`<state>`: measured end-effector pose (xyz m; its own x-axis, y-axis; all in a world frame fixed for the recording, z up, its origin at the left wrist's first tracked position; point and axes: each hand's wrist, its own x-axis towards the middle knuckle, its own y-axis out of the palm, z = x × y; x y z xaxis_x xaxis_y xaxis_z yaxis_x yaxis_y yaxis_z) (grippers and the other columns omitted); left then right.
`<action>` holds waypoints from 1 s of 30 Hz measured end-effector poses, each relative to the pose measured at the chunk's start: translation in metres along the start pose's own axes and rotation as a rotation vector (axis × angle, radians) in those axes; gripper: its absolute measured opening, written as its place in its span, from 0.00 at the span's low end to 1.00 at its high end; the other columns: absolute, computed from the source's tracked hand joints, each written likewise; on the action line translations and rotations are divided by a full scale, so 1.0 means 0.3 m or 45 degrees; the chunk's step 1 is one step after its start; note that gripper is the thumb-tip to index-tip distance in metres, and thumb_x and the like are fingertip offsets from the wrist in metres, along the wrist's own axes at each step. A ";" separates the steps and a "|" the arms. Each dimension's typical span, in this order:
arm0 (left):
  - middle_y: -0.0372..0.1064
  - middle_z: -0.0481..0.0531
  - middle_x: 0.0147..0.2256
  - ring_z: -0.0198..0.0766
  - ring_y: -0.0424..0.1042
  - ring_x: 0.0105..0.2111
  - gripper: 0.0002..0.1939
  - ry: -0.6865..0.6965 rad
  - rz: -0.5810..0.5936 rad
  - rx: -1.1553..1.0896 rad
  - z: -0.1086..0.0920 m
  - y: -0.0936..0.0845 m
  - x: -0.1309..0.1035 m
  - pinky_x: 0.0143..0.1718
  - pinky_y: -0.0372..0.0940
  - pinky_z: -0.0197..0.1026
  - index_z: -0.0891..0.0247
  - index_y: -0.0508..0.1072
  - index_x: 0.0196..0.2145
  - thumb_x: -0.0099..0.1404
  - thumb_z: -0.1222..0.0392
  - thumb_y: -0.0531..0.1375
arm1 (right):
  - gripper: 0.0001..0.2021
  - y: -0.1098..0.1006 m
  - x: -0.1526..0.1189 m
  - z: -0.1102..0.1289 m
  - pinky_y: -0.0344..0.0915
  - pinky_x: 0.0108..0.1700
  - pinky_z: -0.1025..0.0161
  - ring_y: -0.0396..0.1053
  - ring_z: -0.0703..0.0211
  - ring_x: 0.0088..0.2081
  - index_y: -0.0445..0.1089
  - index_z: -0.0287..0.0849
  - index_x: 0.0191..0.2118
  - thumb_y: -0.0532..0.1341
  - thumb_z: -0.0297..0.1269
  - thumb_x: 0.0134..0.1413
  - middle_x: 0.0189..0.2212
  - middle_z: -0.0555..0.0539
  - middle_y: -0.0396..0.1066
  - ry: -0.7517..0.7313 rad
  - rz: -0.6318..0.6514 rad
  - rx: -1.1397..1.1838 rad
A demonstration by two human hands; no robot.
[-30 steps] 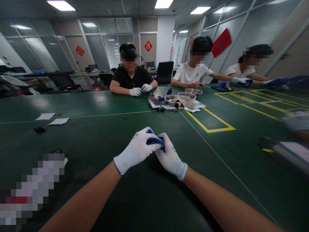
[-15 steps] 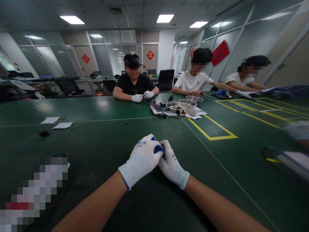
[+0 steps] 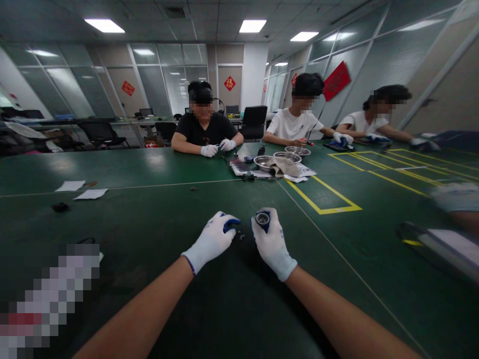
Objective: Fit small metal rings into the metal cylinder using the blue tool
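Note:
My right hand [image 3: 272,243], in a white glove with blue palm, is wrapped round a small dark round part [image 3: 262,218] with a metallic ring at its upturned end. To its left, my left hand [image 3: 216,237] wears the same kind of glove; its thumb and fingers are apart, with nothing seen between them. Several tiny metal pieces [image 3: 241,236] lie on the green table [image 3: 157,259] between the two hands, close to the left fingertips. What the small pieces are is too small to tell.
Metal bowls [image 3: 264,162] with a grey cloth [image 3: 286,167] stand across the table. Three people sit beyond. White papers [image 3: 91,194] and a dark object [image 3: 60,207] lie at left, near a blurred-out pale item [image 3: 56,294]. A co-worker's gloved hand [image 3: 456,197] is at right.
My hands, together before, have moved apart. The left has opened, and the right now shows the round part's ring end. The tiny pieces on the table have come into view.

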<state>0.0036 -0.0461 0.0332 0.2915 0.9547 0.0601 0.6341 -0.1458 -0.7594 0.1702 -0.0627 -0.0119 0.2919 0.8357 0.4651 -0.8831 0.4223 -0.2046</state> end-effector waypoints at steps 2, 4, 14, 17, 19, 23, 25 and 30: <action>0.73 0.58 0.52 0.49 0.73 0.53 0.14 0.071 0.105 0.114 0.013 0.013 -0.001 0.58 0.68 0.49 0.59 0.79 0.50 0.68 0.62 0.60 | 0.08 -0.002 0.011 -0.005 0.70 0.36 0.57 0.71 0.54 0.32 0.64 0.47 0.39 0.60 0.42 0.57 0.30 0.48 0.72 0.021 -0.018 -0.012; 0.73 0.57 0.51 0.50 0.74 0.52 0.13 0.105 0.141 0.225 0.013 0.022 0.000 0.56 0.69 0.49 0.58 0.80 0.48 0.69 0.59 0.60 | 0.08 0.000 0.014 -0.010 0.71 0.38 0.55 0.72 0.52 0.34 0.67 0.46 0.38 0.60 0.43 0.56 0.32 0.46 0.74 0.020 0.015 -0.024; 0.79 0.56 0.48 0.46 0.76 0.51 0.11 0.125 0.016 -0.225 -0.009 -0.025 0.007 0.59 0.68 0.50 0.62 0.79 0.46 0.68 0.66 0.59 | 0.09 -0.005 0.001 0.002 0.69 0.33 0.59 0.70 0.56 0.31 0.66 0.45 0.36 0.61 0.45 0.60 0.30 0.47 0.72 -0.081 0.237 0.019; 0.80 0.55 0.47 0.44 0.77 0.50 0.13 0.133 -0.075 -0.462 -0.040 -0.049 0.000 0.58 0.69 0.49 0.62 0.79 0.46 0.65 0.69 0.62 | 0.09 -0.006 0.001 0.019 0.66 0.30 0.61 0.68 0.58 0.28 0.65 0.45 0.36 0.60 0.44 0.61 0.28 0.50 0.70 -0.108 0.271 0.045; 0.80 0.54 0.45 0.44 0.77 0.48 0.12 0.151 -0.080 -0.507 -0.065 -0.062 -0.011 0.57 0.70 0.49 0.62 0.79 0.45 0.64 0.68 0.63 | 0.08 -0.006 -0.001 0.028 0.65 0.29 0.62 0.67 0.59 0.27 0.64 0.45 0.36 0.60 0.43 0.61 0.27 0.51 0.69 -0.115 0.303 0.065; 0.76 0.53 0.44 0.43 0.76 0.46 0.07 0.246 -0.042 -0.399 -0.103 -0.069 -0.040 0.53 0.72 0.47 0.60 0.81 0.39 0.64 0.65 0.65 | 0.04 -0.008 -0.005 0.032 0.63 0.30 0.62 0.66 0.60 0.27 0.64 0.45 0.36 0.60 0.38 0.58 0.27 0.52 0.68 -0.133 0.374 0.082; 0.74 0.53 0.44 0.43 0.76 0.45 0.05 0.253 -0.050 -0.361 -0.110 -0.062 -0.048 0.51 0.72 0.46 0.60 0.81 0.38 0.64 0.64 0.65 | 0.04 -0.009 -0.007 0.031 0.63 0.30 0.62 0.66 0.59 0.28 0.64 0.45 0.37 0.60 0.35 0.56 0.28 0.52 0.68 -0.134 0.394 0.088; 0.73 0.52 0.42 0.41 0.76 0.43 0.04 0.184 -0.072 -0.410 -0.111 -0.038 -0.046 0.48 0.73 0.44 0.62 0.81 0.37 0.63 0.63 0.66 | 0.04 -0.005 -0.013 0.034 0.63 0.32 0.61 0.65 0.59 0.29 0.63 0.45 0.36 0.57 0.32 0.52 0.28 0.51 0.66 -0.162 0.414 0.093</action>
<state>0.0163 -0.0661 0.0627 0.3335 0.9203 0.2045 0.8385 -0.1904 -0.5106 0.1666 -0.0701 -0.0045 -0.0524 0.8701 0.4901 -0.9477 0.1114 -0.2992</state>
